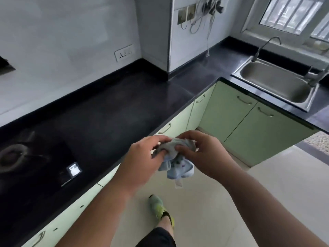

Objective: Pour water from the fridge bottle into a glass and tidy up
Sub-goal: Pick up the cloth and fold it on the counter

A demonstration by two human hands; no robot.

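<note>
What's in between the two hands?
A crumpled light blue cloth sits between the left hand and right hand, gripped by both, in the head view.

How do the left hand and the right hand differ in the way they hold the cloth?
The left hand grips the cloth from the left, fingers pinching its upper edge. The right hand comes from the right, its thumb pressing the cloth's middle. Both are closed on the same bunched blue cloth, above the floor.

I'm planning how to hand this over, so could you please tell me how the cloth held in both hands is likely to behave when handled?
The cloth looks floppy: it is bunched between the left hand and right hand, with folds sagging below them. It is probably light, since fingertips alone hold it. It seems unlikely to slip or roll, but loose ends and a hanging tag may dangle or snag.
</note>
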